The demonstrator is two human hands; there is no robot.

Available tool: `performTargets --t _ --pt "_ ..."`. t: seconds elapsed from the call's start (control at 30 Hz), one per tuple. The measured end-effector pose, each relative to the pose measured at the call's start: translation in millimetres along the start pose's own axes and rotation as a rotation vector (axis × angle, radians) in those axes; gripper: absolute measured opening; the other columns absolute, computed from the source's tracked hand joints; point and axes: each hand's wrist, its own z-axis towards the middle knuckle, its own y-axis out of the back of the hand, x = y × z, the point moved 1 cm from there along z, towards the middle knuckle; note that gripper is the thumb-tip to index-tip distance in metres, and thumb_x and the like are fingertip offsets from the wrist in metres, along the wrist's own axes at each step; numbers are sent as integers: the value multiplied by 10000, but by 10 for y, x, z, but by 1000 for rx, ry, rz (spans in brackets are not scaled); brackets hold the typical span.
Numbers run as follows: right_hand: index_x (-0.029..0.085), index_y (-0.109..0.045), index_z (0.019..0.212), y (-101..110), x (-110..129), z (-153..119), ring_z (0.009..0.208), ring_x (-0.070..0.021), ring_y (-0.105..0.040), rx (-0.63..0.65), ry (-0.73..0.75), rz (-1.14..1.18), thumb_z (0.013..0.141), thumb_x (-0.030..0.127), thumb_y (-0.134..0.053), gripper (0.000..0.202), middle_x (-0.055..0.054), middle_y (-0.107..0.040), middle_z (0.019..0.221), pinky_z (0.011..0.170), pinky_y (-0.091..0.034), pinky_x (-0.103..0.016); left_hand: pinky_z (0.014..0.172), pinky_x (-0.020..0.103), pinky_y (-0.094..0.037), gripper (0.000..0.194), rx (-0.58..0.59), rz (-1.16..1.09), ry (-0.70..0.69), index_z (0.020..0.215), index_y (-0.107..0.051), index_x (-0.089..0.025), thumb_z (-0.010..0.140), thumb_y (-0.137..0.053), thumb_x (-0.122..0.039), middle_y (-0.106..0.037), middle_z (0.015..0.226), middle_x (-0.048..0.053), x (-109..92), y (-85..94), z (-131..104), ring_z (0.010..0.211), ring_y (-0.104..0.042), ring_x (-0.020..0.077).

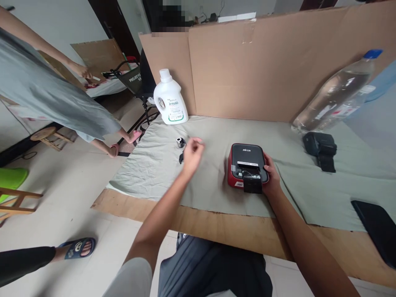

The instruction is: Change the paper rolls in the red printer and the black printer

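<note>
Holding the label printer [247,167] steady, my right hand [272,177] cups its right side with fingers wrapped around the casing; the unit sits on the grey cloth [309,194] near the middle of the bench [235,231], closer to the front edge. I judge the printer rigid and moderately heavy, with smooth plastic walls that may slip; the red lower body offers the safest hold, while the black flap projecting at its front looks thin and should not bear load. My left hand [192,154] hovers loosely curled and holds nothing that I can make out, though motion blur hides the fingertips. Just beyond it, toward the rear left corner, lie a small label roll [180,142] and a black strip [181,157]. The roll looks light, round and liable to roll; pinch it across its end faces.
</note>
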Motion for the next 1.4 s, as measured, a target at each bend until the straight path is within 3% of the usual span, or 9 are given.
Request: performTargets --t 0.1,0.17,0.3,0.47,0.63,0.83,1.0,1.17,1.4 --pt "320 -729 1223 -8 -8 11 1432 -316 -532 12 22 -2 702 390 -716 526 -11 -685 1416 1214 -426 -516 969 332 -499 271 -184 552 -57 1119 -636 -201 864 -655 -292 -662 1136 90 49 568 556 1059 -647 226" --pt "323 -729 1220 4 -30 29 1427 -319 -539 16 27 -1 707 399 -715 519 -12 -686 1413 1203 -439 -517 1059 393 -469 456 -51 889 102 1270 -650 -210 849 -695 -380 -567 1451 158 151 795 858 1294 -581 318" --pt "335 -715 1237 77 -103 81 1420 -323 -550 33 8 -6 707 418 -717 536 -11 -675 1431 1202 -439 -526 979 332 -498 562 341 1130 273 1378 -644 -258 832 -713 -371 -651 1442 116 363 857 1124 1266 -630 307" --pt "339 -699 1267 136 -144 114 1417 -313 -555 56 12 -32 711 407 -703 560 -6 -682 1423 1211 -424 -534 875 328 -504 476 339 1179 234 1287 -706 -252 811 -695 -269 -735 1310 113 341 877 1114 1147 -680 300" --pt "327 -699 1265 107 -115 103 1401 -309 -573 72 16 -40 727 399 -699 544 -21 -690 1415 1174 -471 -519 762 355 -479 419 188 1205 167 1224 -725 -257 840 -673 -418 -773 1155 131 122 1327 835 1033 -695 331" --pt "326 -714 1234 105 -118 112 1393 -287 -576 53 11 -9 708 370 -693 528 -6 -698 1396 1189 -455 -499 668 317 -375 390 -44 1198 180 1071 -739 -227 874 -607 -537 -778 944 129 3 1777 171 920 -698 320" --pt "328 -728 1205 113 -152 130 1341 -282 -608 13 13 1 695 365 -673 515 2 -724 1333 1185 -453 -491 651 301 -323 348 -35 1185 162 1065 -749 -263 917 -575 -527 -786 926 98 -15 1714 -381 903 -707 300" --pt "336 -735 1176 116 -167 126 1326 -258 -614 -5 18 13 693 358 -665 488 19 -732 1303 1192 -444 -469 631 297 -304 468 -46 1255 122 1001 -741 -252 941 -561 -680 -766 835 104 51 1518 -841 851 -722 301" --pt "314 -740 1148 65 -176 150 1275 -237 -633 -32 25 23 671 344 -669 483 16 -737 1286 1146 -483 -427 631 290 -328 565 112 1323 107 1048 -750 -250 891 -598 -771 -782 897 115 221 1303 -1011 904 -740 311"
